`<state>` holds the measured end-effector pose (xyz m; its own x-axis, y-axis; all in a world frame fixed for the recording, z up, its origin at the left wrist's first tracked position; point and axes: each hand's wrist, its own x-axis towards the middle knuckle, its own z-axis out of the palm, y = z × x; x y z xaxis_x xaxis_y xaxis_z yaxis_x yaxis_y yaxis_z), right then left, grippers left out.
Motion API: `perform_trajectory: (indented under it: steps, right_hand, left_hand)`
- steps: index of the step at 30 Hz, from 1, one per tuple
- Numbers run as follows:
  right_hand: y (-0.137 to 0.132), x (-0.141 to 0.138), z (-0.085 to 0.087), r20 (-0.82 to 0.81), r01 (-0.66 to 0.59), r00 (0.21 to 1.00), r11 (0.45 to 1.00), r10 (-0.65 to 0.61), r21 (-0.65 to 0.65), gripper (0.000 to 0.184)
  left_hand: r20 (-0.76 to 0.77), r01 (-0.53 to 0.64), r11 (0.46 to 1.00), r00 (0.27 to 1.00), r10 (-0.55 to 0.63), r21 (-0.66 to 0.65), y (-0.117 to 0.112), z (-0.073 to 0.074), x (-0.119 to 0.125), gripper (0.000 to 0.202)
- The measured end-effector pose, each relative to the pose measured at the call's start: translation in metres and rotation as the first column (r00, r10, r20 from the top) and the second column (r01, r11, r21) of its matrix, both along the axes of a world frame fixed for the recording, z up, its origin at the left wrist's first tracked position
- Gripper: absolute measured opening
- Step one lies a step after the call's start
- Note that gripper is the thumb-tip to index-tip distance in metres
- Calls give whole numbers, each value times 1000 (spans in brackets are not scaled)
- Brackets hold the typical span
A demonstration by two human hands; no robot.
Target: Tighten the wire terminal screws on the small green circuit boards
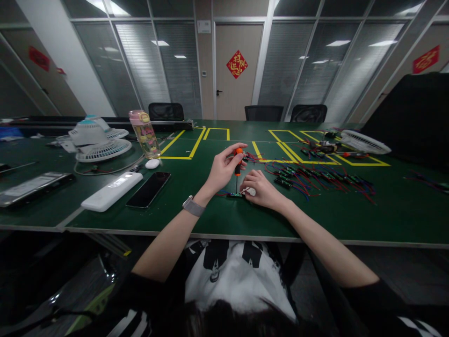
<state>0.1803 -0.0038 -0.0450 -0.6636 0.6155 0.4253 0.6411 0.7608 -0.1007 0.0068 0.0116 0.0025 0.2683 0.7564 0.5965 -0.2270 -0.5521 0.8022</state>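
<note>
My left hand (pixel 224 166) is closed round the orange and black handle of a screwdriver (pixel 238 169). The screwdriver stands upright, its shaft pointing down at a small green circuit board (pixel 234 194) lying on the table. Whether the tip touches the board I cannot tell. At the board's right end, my right hand (pixel 259 189) has its fingers curled close to the shaft, pinching what looks like a thin wire (pixel 244 190). Red and blue wires trail from the board's left end.
Several wired circuit boards (pixel 326 175) lie in a heap to the right. On the left are a black phone (pixel 149 189), a white power bank (pixel 112 191), a clear bottle (pixel 145 135) and a white fan (pixel 101 140). Yellow tape (pixel 175 157) marks the green table (pixel 196 220).
</note>
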Motion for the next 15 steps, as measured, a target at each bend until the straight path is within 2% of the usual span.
perform_trajectory:
  steps: [15]
  right_hand:
    - [2,-2,-5,-61,-47,997,996,52,80,15]
  left_hand:
    - [9,22,1000,1000,-22,2,0,0,1,25]
